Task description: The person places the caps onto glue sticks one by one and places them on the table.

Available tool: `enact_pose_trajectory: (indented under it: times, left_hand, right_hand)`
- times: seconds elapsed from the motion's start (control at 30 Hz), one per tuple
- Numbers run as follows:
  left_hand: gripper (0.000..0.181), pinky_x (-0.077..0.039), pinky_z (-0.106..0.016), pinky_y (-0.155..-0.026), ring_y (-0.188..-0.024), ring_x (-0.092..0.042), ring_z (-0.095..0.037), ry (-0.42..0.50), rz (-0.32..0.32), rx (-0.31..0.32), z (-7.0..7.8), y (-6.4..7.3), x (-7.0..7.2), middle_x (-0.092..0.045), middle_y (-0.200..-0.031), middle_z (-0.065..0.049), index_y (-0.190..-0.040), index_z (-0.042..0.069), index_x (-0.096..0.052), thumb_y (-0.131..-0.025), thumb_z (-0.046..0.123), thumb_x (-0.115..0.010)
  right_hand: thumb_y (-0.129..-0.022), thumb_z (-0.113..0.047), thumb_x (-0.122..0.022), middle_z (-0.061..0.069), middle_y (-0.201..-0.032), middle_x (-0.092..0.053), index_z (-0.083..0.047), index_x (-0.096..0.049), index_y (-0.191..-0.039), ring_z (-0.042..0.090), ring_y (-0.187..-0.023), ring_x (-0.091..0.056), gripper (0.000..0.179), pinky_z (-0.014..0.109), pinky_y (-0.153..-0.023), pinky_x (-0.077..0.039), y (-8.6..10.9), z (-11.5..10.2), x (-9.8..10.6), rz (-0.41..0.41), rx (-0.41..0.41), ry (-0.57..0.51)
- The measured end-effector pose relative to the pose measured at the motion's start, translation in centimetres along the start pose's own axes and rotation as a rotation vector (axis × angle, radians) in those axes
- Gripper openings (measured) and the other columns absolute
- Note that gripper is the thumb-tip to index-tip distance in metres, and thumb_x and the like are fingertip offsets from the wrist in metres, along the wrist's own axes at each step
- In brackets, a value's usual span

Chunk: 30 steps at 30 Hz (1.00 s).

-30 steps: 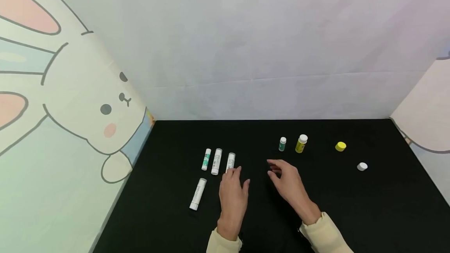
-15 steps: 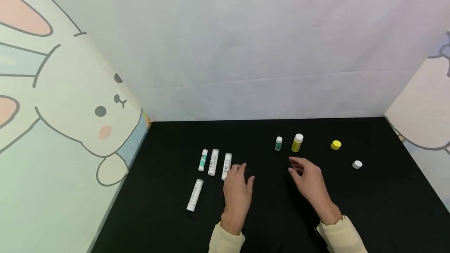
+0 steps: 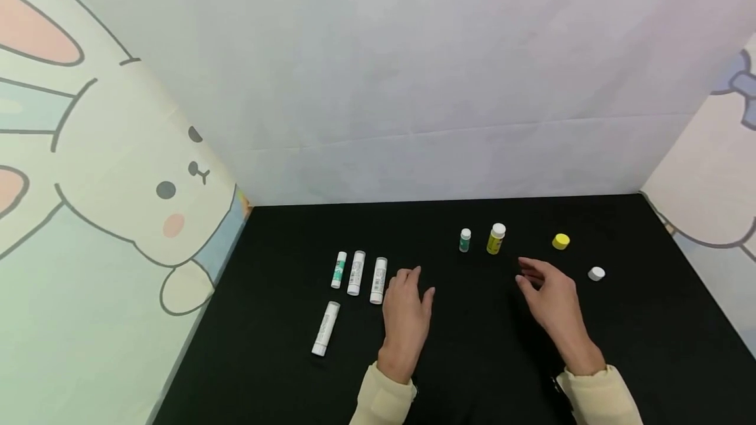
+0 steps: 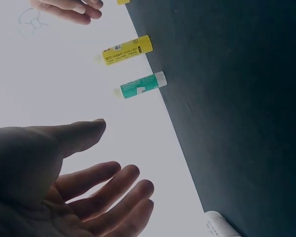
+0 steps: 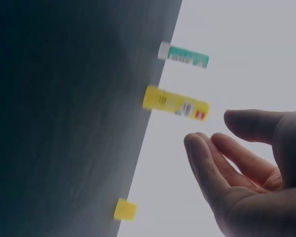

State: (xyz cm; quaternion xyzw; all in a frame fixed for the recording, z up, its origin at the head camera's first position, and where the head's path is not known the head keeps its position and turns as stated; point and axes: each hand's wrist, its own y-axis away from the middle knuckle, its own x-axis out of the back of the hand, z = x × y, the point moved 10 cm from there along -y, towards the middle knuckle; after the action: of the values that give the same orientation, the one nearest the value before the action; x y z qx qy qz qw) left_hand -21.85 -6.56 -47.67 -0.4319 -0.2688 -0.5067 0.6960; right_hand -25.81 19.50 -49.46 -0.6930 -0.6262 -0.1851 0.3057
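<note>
My left hand [image 3: 406, 320] hovers with loosely bent fingers just right of a white glue stick [image 3: 378, 281], holding nothing. A second white glue stick [image 3: 356, 273] and a small green-and-white one [image 3: 338, 270] lie beside it; another white glue stick [image 3: 325, 328] lies nearer me. At the back, a green glue stick [image 3: 464, 241] and a yellow glue stick [image 3: 495, 239] stand upright, both with white tops. My right hand [image 3: 555, 300], empty with thumb and fingers apart, is in front and to the right of the yellow stick, left of a white cap [image 3: 596, 273].
A yellow cap [image 3: 560, 241] rests at the back right of the black table [image 3: 472, 372]. A pale backdrop [image 3: 413, 71] rises behind the table's far edge, with printed rabbit panels [image 3: 130, 176] at the sides.
My right hand has moved right, past the yellow glue stick toward the white cap. My left hand has drawn slightly away from the white glue stick, uncovering it. The view has shifted a little.
</note>
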Motion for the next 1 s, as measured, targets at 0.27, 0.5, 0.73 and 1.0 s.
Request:
enact_pose_trajectory:
  times: [0.27,0.5,0.73,1.0]
  left_hand:
    - [0.043,-0.059,-0.041,-0.087,-0.103,-0.068,-0.025,0.014,-0.024,0.006,0.7,-0.6,-0.6,-0.07,-0.119,-0.01,-0.129,0.002,-0.072,-0.092,0.019,-0.086]
    - [0.042,-0.059,-0.041,-0.088,-0.104,-0.068,-0.025,0.026,-0.045,0.004,1.2,-1.0,-1.5,-0.07,-0.121,-0.01,-0.13,0.002,-0.072,-0.094,0.021,-0.084]
    - [0.042,-0.06,-0.041,-0.087,-0.103,-0.068,-0.026,0.032,-0.029,-0.022,1.8,-1.4,-1.8,-0.07,-0.12,-0.011,-0.129,0.002,-0.072,-0.094,0.02,-0.084]
    - [0.041,-0.06,-0.041,-0.086,-0.102,-0.068,-0.026,0.014,-0.028,-0.05,2.3,-2.1,-2.4,-0.07,-0.12,-0.011,-0.129,0.001,-0.071,-0.095,0.021,-0.083]
  right_hand:
    - [-0.097,0.001,-0.071,0.028,-0.127,-0.07,0.006,-0.068,-0.132,0.042,-0.106,-0.072,0.035,0.013,-0.078,-0.051,-0.2,1.9,2.3,0.053,-0.036,0.04]
    - [-0.096,0.001,-0.072,0.03,-0.123,-0.071,0.007,-0.069,-0.129,0.044,-0.104,-0.072,0.033,0.0,-0.071,-0.033,-0.1,3.2,4.1,0.102,-0.05,0.064]
    - [-0.097,0.0,-0.072,0.031,-0.123,-0.071,0.008,-0.069,-0.129,0.045,-0.103,-0.071,0.034,0.019,-0.074,-0.05,0.0,5.0,5.9,0.138,-0.075,0.113]
    - [-0.098,-0.002,-0.07,0.034,-0.121,-0.069,0.009,-0.067,-0.13,0.048,-0.105,-0.07,0.034,0.009,-0.064,-0.035,0.1,7.2,7.6,0.138,-0.138,0.136]
